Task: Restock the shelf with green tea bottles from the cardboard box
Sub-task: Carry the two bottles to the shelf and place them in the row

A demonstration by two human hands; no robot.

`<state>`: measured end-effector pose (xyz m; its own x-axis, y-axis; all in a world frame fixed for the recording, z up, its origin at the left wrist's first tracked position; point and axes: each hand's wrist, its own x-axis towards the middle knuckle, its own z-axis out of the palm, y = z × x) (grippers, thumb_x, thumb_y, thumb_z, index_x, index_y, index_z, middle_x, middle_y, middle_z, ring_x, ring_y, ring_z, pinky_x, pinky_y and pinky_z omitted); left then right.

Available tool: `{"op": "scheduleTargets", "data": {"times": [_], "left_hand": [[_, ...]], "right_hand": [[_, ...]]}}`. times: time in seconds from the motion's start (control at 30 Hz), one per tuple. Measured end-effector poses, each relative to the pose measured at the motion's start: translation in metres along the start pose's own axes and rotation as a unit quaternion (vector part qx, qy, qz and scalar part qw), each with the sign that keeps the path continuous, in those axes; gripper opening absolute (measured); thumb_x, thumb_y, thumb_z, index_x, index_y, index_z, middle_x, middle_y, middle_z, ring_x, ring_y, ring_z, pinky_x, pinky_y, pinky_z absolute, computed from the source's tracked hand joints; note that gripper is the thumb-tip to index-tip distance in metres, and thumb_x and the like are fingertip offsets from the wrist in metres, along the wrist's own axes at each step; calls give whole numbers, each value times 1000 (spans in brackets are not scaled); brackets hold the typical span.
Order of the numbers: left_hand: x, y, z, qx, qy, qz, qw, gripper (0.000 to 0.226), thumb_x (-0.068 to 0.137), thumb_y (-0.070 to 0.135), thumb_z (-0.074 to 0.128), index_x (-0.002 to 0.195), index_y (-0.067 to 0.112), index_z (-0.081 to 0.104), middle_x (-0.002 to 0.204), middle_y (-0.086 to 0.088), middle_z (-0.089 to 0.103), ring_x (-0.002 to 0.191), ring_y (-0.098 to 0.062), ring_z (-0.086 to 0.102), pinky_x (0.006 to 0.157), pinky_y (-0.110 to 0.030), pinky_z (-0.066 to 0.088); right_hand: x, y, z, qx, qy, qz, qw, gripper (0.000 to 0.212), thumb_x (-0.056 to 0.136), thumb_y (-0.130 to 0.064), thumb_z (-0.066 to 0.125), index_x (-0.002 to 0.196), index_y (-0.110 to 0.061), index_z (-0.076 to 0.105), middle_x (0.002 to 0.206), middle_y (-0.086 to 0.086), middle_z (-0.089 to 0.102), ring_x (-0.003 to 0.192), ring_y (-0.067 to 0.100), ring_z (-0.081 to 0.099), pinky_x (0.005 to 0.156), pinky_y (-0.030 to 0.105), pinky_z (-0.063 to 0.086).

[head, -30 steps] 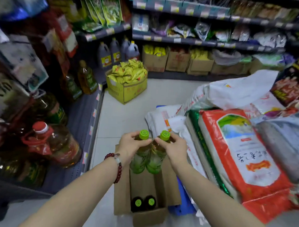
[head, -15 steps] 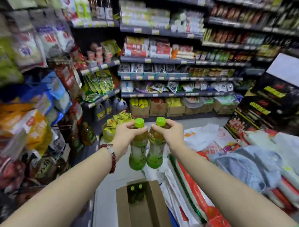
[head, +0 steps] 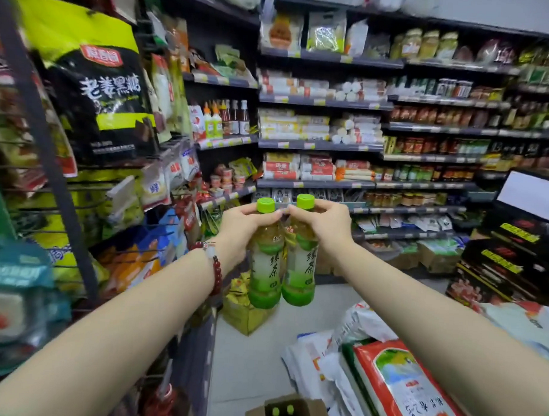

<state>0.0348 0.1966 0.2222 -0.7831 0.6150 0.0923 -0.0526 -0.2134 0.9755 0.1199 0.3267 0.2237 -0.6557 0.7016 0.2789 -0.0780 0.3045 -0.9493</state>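
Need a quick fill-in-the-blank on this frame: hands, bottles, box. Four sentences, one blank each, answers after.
1. The left hand and right hand each hold one green tea bottle, ____ bottles in all.
2. The left bottle and right bottle have caps coloured ____.
3. A beaded bracelet sits on the ____ wrist.
4. In the cardboard box at the bottom edge, ____ bottle caps show.

Missing words: two; green; left; two

A grocery shop: price-tagged shelves (head: 320,145) of packaged food.
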Motion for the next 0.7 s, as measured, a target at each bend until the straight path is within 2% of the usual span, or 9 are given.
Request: {"op": "scheduleTargets", "data": {"times": [0.1,0.2,0.23,0.33,0.4,0.47,0.5,0.6,0.7], "left_hand": [[-19,21,-12,23,41,12,999,18,67,8,82,83,13,75,76,-6,76,71,-20,72,75,-34,60],[-39,38,-25,47,90,14,995,48,55,19,89,99,7,74,94,-11,75,88,-25,71,88,-42,56],[-45,43,-30,54,102,17,993,53,52,23,91,100,8,74,97,-11,75,91,-25,71,90,-43,55],[-70,60,-45,71,141,11,987,52,51,27,91,97,9,75,89,-7,76,85,-22,72,79,-36,58],[-86,72,-55,61,163,8,985,59,49,28,91,101,9,73,85,-6,76,79,-19,72,69,-32,59],[-98,82,-70,75,187,1,980,87,32,39,93,111,11,69,99,-8,75,91,-23,71,77,-37,58],[-104,89,-78,72,187,4,980,88,32,40,92,111,11,69,102,-8,74,93,-23,71,78,-37,58],[-119,106,-101,71,185,3,980,57,55,26,89,106,7,70,94,-9,75,75,-20,71,58,-29,57],[-131,121,-130,70,176,4,982,20,68,13,81,84,6,71,70,-8,73,54,-17,67,52,-31,59]], "right_hand": [[-6,-19,8,14,-39,-4,999,53,40,-54,84,78,-19,79,83,0,78,86,23,73,85,45,58],[-17,-37,20,10,-77,-20,997,25,60,-38,88,73,-21,76,81,2,77,85,20,72,87,44,58],[-22,-43,24,10,-82,-24,996,26,60,-39,88,75,-21,76,83,2,77,88,19,71,88,44,57],[-31,-57,43,7,-103,-23,994,63,41,-60,85,84,-14,77,94,3,76,96,24,69,83,41,58],[-41,-72,56,2,-115,-29,993,54,47,-55,87,78,-12,72,95,1,70,92,24,65,73,35,55],[-48,-84,69,16,-126,-30,991,56,49,-52,89,83,-9,76,98,4,72,93,23,65,78,35,54],[-52,-91,75,17,-129,-37,991,50,51,-49,89,79,-10,76,94,5,74,91,22,65,77,33,53],[-66,-109,95,19,-152,-49,987,29,63,-34,89,59,-19,65,71,-4,66,77,16,64,67,30,51],[-79,-121,125,4,-172,-48,984,53,48,-51,88,67,-4,73,75,14,75,71,22,66,72,44,56]]}}
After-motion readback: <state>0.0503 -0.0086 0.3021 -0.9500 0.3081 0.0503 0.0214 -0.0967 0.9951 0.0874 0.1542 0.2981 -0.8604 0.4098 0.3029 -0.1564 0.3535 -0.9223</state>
